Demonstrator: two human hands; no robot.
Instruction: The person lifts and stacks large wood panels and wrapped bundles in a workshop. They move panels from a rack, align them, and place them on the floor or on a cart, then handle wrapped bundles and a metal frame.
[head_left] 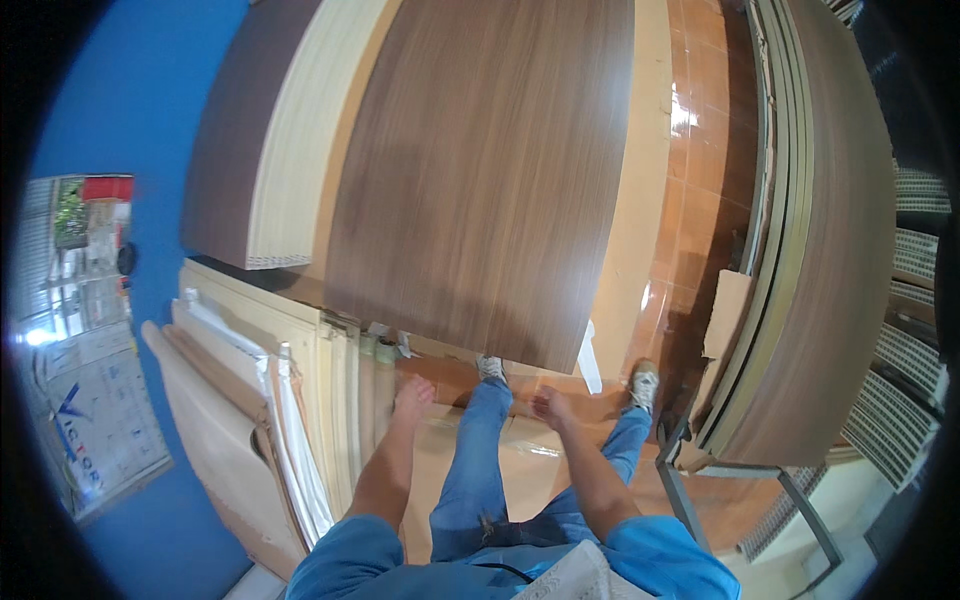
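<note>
Brown panel (480,180) lies hemmed in

The left hand (414,396) hangs near the panel's near end, its grip loose and empty; the right hand (552,407) blurs close to the near edge, its grip impossible to tell. A tan sheet (628,240) borders the panel, a white strip (590,362) at its corner. Pale boards (335,385) crowd the left; a stack of brown panels (845,250) and a metal frame (684,505) obstruct the right.
</note>
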